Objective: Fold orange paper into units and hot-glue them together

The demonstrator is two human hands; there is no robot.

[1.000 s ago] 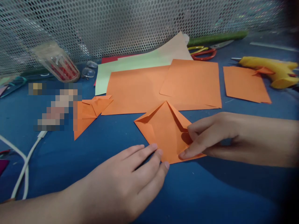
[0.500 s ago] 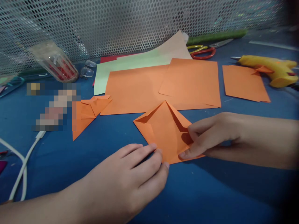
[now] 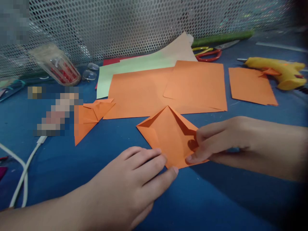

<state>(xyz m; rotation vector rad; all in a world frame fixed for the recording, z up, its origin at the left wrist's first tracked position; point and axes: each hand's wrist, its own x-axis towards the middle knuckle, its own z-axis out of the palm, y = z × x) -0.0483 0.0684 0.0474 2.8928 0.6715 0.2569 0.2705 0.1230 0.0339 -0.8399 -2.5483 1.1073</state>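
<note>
Fingers of the left hand (image 3: 130,183) have spread since a second ago: its index tip sits a little farther right along the near edge of the folded orange sheet (image 3: 166,134), and the thumb now shows below. That sheet's far peak has slid slightly left in view.

Behind everything stands a perforated metal screen (image 3: 134,29), and before it spreads a blue tabletop (image 3: 108,144). On this lies a large orange sheet (image 3: 137,91), overlapped at right by another orange sheet (image 3: 197,80), with a pale green and cream sheet (image 3: 180,48) and a red sheet (image 3: 112,61) behind.

The folded sheet is between the two hands, its far point near the large sheet. The left hand lies loose and flat, fingertips on the near-left edge; the right hand (image 3: 223,138) pinches the right-hand corner, thumb on top.

At right, a yellow glue gun (image 3: 276,69) rests beside a squarish orange piece (image 3: 250,88); lettering on it is too small to tell. At left are a tilted clear jar (image 3: 57,67) with red contents and a folded orange shape (image 3: 91,117). Pixelation hides any print on the object joined to the white cable (image 3: 32,154). Red-and-yellow-handled scissors (image 3: 209,55) lie at the back.
</note>
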